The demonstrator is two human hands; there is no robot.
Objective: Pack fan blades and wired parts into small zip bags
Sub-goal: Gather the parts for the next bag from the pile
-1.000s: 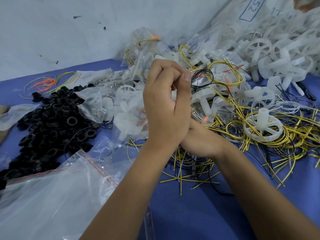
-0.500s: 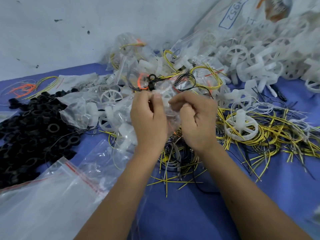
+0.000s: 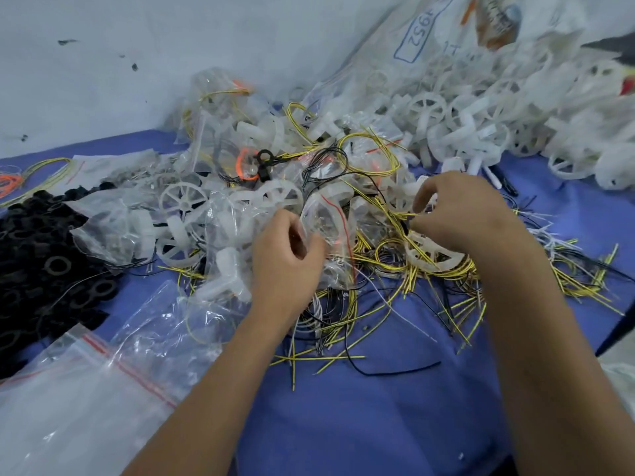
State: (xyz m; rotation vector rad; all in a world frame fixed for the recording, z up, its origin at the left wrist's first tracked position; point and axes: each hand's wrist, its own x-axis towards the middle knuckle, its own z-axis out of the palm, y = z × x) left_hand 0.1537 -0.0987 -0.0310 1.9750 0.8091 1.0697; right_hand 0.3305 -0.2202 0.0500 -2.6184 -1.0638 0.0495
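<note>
**Hands split apart, bag stays left**

Half a second back both hands worked one small zip bag (image 3: 326,231) together. Now the left hand (image 3: 287,259) pinches it alone above the wire tangle, while the right hand (image 3: 460,214) has moved right, pinching a yellow wire (image 3: 395,214) over a white fan blade (image 3: 433,252).

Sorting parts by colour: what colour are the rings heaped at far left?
Black; the rings show in the head view.
</note>
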